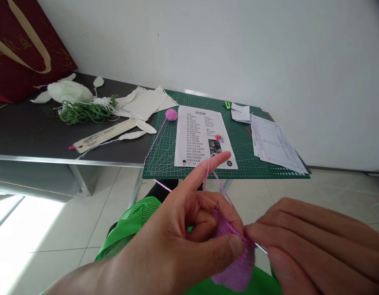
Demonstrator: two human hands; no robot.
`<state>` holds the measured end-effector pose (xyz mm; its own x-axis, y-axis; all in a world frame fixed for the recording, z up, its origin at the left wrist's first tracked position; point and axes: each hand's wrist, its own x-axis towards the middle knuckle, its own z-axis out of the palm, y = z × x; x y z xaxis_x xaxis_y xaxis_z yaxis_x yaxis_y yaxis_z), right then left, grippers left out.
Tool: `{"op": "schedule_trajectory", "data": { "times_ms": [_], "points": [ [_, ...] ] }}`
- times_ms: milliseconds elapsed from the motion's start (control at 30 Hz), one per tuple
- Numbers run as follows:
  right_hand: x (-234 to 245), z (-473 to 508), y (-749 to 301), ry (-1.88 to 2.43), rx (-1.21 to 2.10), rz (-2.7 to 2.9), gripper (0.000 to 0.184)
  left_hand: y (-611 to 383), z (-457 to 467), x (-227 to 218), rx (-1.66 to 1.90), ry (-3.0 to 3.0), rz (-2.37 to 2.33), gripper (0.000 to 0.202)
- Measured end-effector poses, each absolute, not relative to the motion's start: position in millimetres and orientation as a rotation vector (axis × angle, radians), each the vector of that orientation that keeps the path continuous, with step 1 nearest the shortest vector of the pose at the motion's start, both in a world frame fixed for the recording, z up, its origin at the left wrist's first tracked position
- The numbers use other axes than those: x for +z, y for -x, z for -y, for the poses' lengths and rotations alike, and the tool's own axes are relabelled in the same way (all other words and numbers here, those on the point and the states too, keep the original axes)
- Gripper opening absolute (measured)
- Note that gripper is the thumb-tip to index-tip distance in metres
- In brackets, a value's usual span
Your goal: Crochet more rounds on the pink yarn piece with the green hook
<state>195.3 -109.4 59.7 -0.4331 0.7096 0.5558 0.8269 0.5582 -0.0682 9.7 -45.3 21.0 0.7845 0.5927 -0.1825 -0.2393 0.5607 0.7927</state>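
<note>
- While the left hand point(165, 241) pinches the knitted-looking lilac piece point(234, 256) between thumb and curled middle fingers, its index finger stands out straight, pointing up and away.
- Pink yarn point(207, 176) runs up past that raised index finger and over the hand toward the piece.
- The lilac piece hangs just below both hands, its top edge gripped by the left hand and touching the right fingertips.
- The right hand point(312, 250) is half closed, fingers together and lightly curled, right beside the piece.
- A metal shaft point(261, 247) disappears under the right fingers; they hide whether they grip it.
- A thin pink rod point(162, 185) shows behind the left hand, in line with the shaft; whether they are one tool, I cannot tell.
- Green mesh cloth point(137, 217) lies below the hands.
- Ahead, a table point(54, 135) bears a green cutting mat point(160, 143).
- On the mat sit a pink yarn ball point(171, 114), a printed pattern sheet point(202, 137) with small colored markers point(219, 138) on it, and ruled papers point(277, 143).
- Left of the mat lie green yarn point(81, 112), white stuffing point(69, 91) and a paper strip point(103, 135).
- A dark red bag point(23, 49) leans against the wall behind the table.
</note>
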Motion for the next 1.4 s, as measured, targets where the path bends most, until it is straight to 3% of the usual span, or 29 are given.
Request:
{"op": "schedule_trajectory", "data": {
  "times_ms": [100, 233, 500, 667, 900, 1167, 1400],
  "points": [
    [60, 100, -188, 1.214, -0.387, 2.21, 0.026, -12, 52, 20, 0.64, -0.889, -0.544, 0.084],
    [59, 100, -187, 1.272, -0.247, 2.142, 0.025, -13, 53, 18, 0.691, -0.884, -0.541, 0.092],
    [52, 100, -182, 1.254, -0.116, 1.991, 0.019, -9, 46, 19, 0.727, -0.815, -0.482, 0.078],
    [43, 108, -176, 1.347, -0.209, 1.786, 0.028, -9, 49, 20, 0.728, -0.784, -0.488, 0.086],
    [34, 116, -172, 1.391, -0.067, 1.707, 0.04, -6, 45, 17, 0.63, -0.769, -0.432, 0.089],
    [48, 110, -191, 1.146, 0.145, 2.026, 0.013, -6, 40, 15, 0.553, -0.718, -0.324, 0.082],
    [35, 108, -173, 1.326, -0.006, 1.57, 0.042, -11, 36, 12, 0.556, -0.68, -0.308, 0.073]
  ]
}}
